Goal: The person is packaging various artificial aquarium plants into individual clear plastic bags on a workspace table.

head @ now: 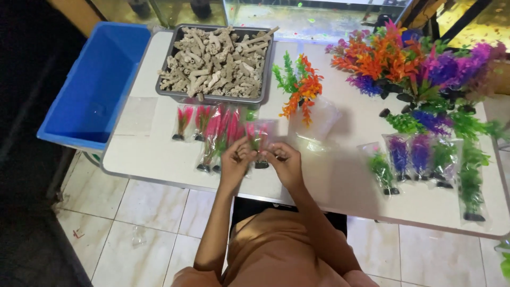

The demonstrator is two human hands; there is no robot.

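Here I see both hands, left hand point(235, 158) and right hand point(284, 161), pinching one clear packet point(260, 139) with a pink plastic plant between them over the white tabletop point(329, 175); more pink packets point(210, 127) lie just beyond the left hand.

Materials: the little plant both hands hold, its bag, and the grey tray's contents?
Plant: likely plastic, with vivid pink and green fronds on a dark base. Bag: clear glossy film, showing glare. Tray contents: pale, rough, matte chunks, possibly coral rubble or ceramic.
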